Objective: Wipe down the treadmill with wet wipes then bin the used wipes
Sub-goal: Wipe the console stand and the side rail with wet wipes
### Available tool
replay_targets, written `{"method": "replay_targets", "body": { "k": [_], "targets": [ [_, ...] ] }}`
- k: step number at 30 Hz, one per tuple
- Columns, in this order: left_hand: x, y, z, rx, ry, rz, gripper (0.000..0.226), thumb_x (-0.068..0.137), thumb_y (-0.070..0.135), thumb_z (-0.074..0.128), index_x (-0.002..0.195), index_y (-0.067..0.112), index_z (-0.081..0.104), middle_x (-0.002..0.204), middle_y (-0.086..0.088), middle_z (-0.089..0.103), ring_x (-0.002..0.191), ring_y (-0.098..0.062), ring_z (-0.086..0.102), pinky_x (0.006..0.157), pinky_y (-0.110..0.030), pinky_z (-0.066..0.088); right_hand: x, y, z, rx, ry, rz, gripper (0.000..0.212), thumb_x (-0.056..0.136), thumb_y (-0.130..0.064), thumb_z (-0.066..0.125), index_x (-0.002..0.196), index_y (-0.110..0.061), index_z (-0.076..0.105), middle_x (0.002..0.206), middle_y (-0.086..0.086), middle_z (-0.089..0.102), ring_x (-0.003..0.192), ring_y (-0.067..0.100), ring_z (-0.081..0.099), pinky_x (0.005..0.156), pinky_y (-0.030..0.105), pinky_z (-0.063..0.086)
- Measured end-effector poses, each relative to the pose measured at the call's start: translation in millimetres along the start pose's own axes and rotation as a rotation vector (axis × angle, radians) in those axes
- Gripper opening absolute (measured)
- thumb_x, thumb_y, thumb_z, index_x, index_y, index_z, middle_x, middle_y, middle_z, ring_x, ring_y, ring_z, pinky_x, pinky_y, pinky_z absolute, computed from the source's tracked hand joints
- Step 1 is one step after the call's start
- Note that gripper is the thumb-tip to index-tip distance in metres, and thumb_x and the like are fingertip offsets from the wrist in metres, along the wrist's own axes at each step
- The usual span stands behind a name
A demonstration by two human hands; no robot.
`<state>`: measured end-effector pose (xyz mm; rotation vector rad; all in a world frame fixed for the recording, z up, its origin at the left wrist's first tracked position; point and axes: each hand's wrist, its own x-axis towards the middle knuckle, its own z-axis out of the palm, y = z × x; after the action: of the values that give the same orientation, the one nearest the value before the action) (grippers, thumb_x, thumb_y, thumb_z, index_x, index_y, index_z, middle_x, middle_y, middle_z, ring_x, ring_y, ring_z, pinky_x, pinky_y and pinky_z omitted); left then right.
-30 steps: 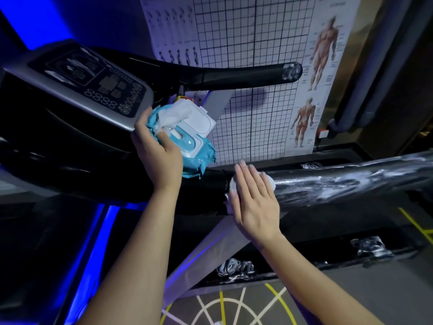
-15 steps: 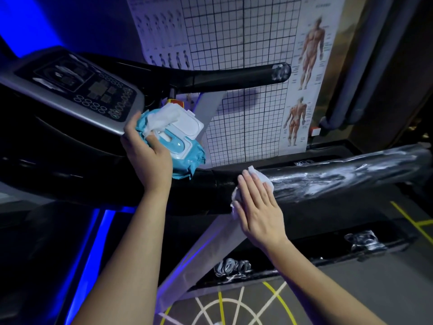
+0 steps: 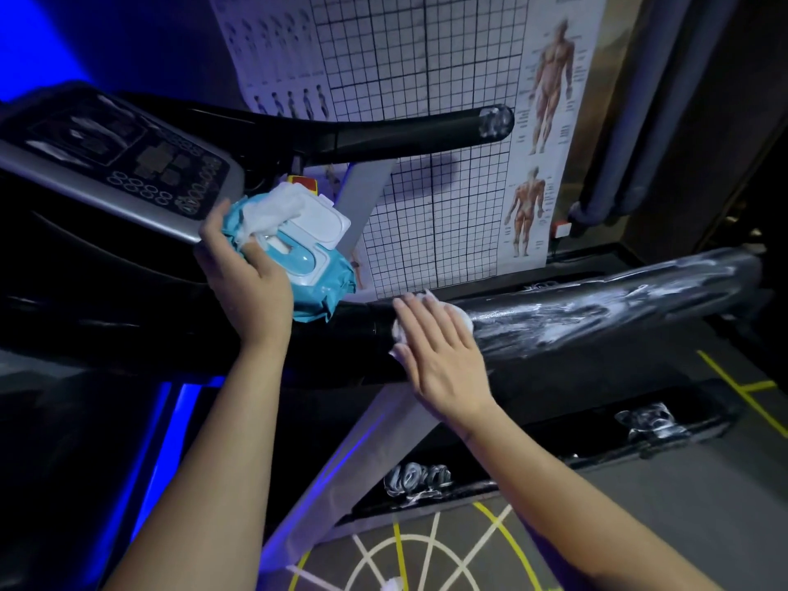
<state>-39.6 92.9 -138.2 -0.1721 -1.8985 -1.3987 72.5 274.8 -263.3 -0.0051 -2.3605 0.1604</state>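
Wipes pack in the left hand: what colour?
Light blue wrapper with a white flip lid, open. The wipes pack shows best in the head view, the only one.

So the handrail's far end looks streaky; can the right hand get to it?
Probably yes: the right hand presses a wipe on the handrail, and nothing sits on the rail between it and that end.

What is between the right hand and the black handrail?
A white wet wipe, pressed flat under the right hand onto the handrail, in the head view.

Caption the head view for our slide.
Right hand presses a wipe on the treadmill handrail; left hand holds the wipes pack.
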Motion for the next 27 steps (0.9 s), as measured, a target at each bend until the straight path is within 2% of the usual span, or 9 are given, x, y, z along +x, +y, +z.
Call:
{"method": "replay_targets", "body": {
  "k": [4,8,13,16,21,25,27],
  "targets": [
    [-1,2,-1,-0.006,0.002,0.010,0.057,0.096,-0.001,0.041,0.150,0.012,0.050,0.147,-0.015,0.048,0.133,-0.019,0.051,0.101,-0.001,0.032,-16,43,-9,-0.044,-0.008,0.029,0.054,0.108,-0.040,0.033,0.155,-0.014,0.037,0.162,0.003,0.034,0.153,0.021,0.022,0.122,0.045,0.026],
    [-1,2,-1,-0.006,0.012,0.014,0.059,0.094,-0.002,0.041,0.150,0.012,0.051,0.146,-0.016,0.049,0.131,-0.019,0.050,0.102,-0.002,0.033,-19,73,-15,-0.071,-0.023,0.053,0.053,0.106,-0.034,0.042,0.154,-0.012,0.039,0.161,0.004,0.036,0.152,0.022,0.025,0.121,0.047,0.028],
    [0,0,1,-0.003,0.013,0.021,0.060,0.092,-0.002,0.041,0.149,0.012,0.051,0.146,-0.016,0.050,0.134,-0.024,0.052,0.106,-0.009,0.036,-15,53,-14,-0.039,0.014,0.200,0.049,0.106,-0.029,0.040,0.152,-0.010,0.042,0.158,0.003,0.041,0.152,0.022,0.025,0.122,0.048,0.024],
    [-1,0,2,0.002,0.017,0.033,0.059,0.092,-0.002,0.041,0.148,0.011,0.052,0.145,-0.017,0.050,0.132,-0.022,0.051,0.105,-0.007,0.035,-4,25,-10,0.010,0.069,0.275,0.045,0.106,-0.026,0.041,0.147,-0.009,0.050,0.153,0.004,0.048,0.150,0.024,0.031,0.121,0.047,0.026],
    [-1,0,1,0.003,0.009,0.034,0.059,0.093,-0.001,0.041,0.149,0.013,0.051,0.146,-0.017,0.049,0.133,-0.024,0.052,0.105,-0.009,0.037,18,-13,-4,0.154,0.036,0.173,0.042,0.107,-0.028,0.039,0.141,-0.012,0.058,0.146,0.001,0.057,0.142,0.020,0.044,0.120,0.040,0.029],
    [-1,-1,1,0.002,-0.012,0.034,0.058,0.094,-0.001,0.040,0.149,0.012,0.051,0.146,-0.018,0.048,0.135,-0.025,0.053,0.102,-0.004,0.035,21,-8,-13,0.168,-0.027,0.059,0.044,0.109,-0.030,0.036,0.145,-0.015,0.053,0.150,-0.003,0.052,0.141,0.015,0.045,0.119,0.034,0.031],
    [-2,-2,0,0.005,-0.016,0.052,0.058,0.094,-0.001,0.041,0.149,0.011,0.050,0.147,-0.018,0.049,0.136,-0.025,0.052,0.106,-0.008,0.036,19,7,-19,0.145,-0.099,0.035,0.046,0.109,-0.033,0.032,0.150,-0.018,0.048,0.153,-0.006,0.048,0.143,0.012,0.041,0.119,0.034,0.029]
  ]
}}
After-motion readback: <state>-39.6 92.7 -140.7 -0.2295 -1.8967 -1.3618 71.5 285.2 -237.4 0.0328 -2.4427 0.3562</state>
